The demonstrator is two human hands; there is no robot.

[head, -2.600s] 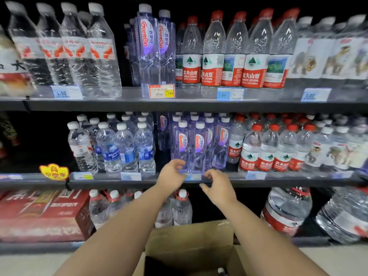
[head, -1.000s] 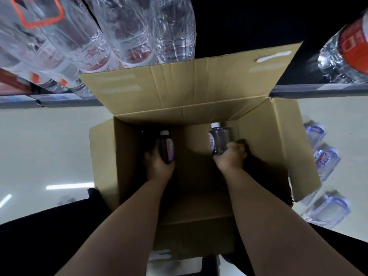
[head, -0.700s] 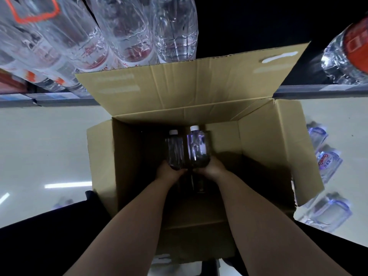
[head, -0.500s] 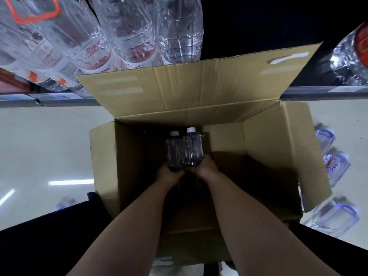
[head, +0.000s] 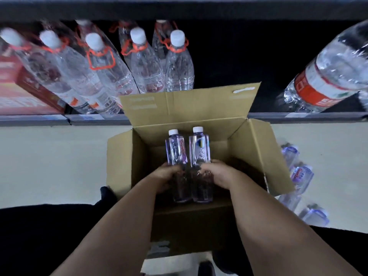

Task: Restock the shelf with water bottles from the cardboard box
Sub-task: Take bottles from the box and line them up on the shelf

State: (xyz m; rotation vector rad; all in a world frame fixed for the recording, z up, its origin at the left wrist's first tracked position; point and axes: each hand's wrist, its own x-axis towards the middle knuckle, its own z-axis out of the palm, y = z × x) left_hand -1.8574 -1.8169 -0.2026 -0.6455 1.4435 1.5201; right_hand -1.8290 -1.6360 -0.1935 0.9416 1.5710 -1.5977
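As left hand (head: 166, 176) and right hand (head: 217, 174) grip bottles (head: 199, 148) in cardboard box (head: 256, 148), pale floor (head: 49, 160), stocked shelf (head: 298, 116) beyond

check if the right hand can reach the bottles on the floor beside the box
Probably not: the right hand grips a bottle, and the box flap blocks the floor bottles.

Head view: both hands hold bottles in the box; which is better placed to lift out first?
Near even, slight edge right. The right hand grips the right bottle, whose cap sits a little higher than the left bottle in the left hand. Neither touches the cardboard box walls.
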